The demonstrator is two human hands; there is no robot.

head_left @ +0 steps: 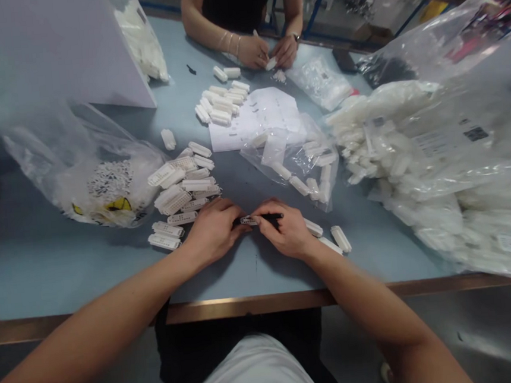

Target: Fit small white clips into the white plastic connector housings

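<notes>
In the head view, my left hand (215, 228) pinches one end of a small white plastic connector housing (248, 220) with rows of slots, just above the table. My right hand (288, 229) is closed around a slim black pen-like tool (276, 216), its tip at the housing; whether the tip touches cannot be made out. A loose pile of similar white housings (192, 184) lies beside my left hand. Several more housings (341, 239) rest to the right of my right hand.
A clear bag of tiny white parts (111, 179) stands left. Large bags of white pieces (448, 139) fill the right. Ahead are a printed sheet (270, 104), a clear bag with housings (299, 184) and another housing pile (223, 103). Opposite, a co-worker's hands (254, 51) hold a white piece.
</notes>
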